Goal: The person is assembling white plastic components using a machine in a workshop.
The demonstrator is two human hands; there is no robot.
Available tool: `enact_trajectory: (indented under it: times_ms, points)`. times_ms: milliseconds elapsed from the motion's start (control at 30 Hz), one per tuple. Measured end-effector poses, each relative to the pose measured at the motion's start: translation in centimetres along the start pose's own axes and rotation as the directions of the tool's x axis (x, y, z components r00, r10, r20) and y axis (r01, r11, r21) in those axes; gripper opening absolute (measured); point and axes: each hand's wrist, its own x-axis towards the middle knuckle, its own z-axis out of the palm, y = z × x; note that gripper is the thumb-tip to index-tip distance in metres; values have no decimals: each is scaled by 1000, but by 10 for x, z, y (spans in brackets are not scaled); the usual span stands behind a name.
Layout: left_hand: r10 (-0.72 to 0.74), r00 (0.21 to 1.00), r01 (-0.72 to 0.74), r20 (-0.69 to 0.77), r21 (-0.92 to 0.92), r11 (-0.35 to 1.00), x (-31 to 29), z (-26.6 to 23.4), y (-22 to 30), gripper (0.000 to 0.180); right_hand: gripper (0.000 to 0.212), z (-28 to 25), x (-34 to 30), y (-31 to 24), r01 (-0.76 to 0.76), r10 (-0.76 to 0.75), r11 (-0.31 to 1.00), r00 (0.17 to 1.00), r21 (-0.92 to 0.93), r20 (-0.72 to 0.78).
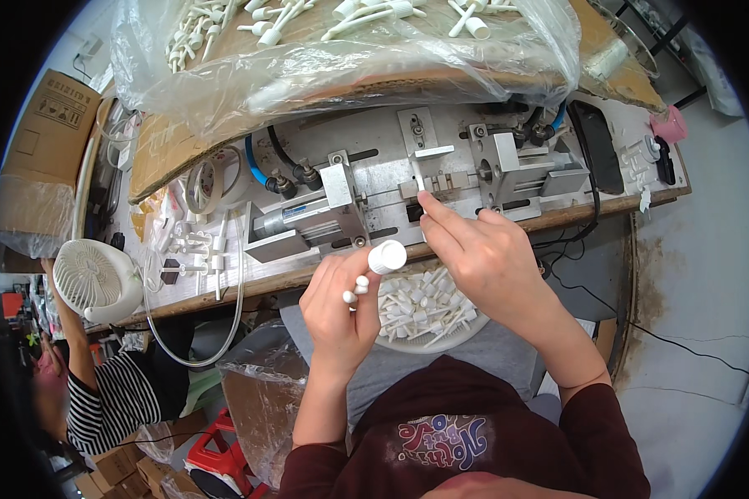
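Observation:
My left hand [334, 309] is closed around several white plastic pieces. A ribbed white screw cap [387, 257] sticks out by its thumb side, and small rounded white tips [358, 288] poke out between the fingers. Further right, my right hand [484, 254] reaches over the bench edge with its index finger stretched forward. Its fingertips meet the lower end of a slim white plastic stick [419, 173], which stands across a small metal holding block [441, 185]. The thumb is mostly hidden. Below both hands, a round white basket [441, 344] of capped white sticks [420, 303] rests on my lap.
Metal air cylinders stand left [304, 220] and right [528, 170] of the block. Behind hangs plastic film [333, 79] over cardboard, bearing more white pieces. A white fan [98, 281], a black phone [597, 148] and another person's striped sleeve [125, 395] are at the sides.

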Motion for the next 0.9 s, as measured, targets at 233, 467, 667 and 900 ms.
enact_trajectory:
  times_ms: [233, 467, 667, 900]
  points:
    - [298, 949, -314, 104, 230, 921, 8, -7, 3, 27, 39, -30, -11, 3, -287, 213, 483, 955, 827, 208]
    - [364, 918, -393, 158, 240, 887, 10, -4, 8, 29, 28, -37, -22, 9, -395, 252, -30, 886, 918, 389]
    - [-255, 966, 246, 42, -457, 855, -2, -7, 14, 25, 27, -16, -23, 6, -264, 393, 606, 919, 750, 6]
    - [-388, 879, 449, 277, -756, 476, -5, -9, 12, 36, 20, 7, -14, 2, -35, 49, 990, 993, 134, -108]
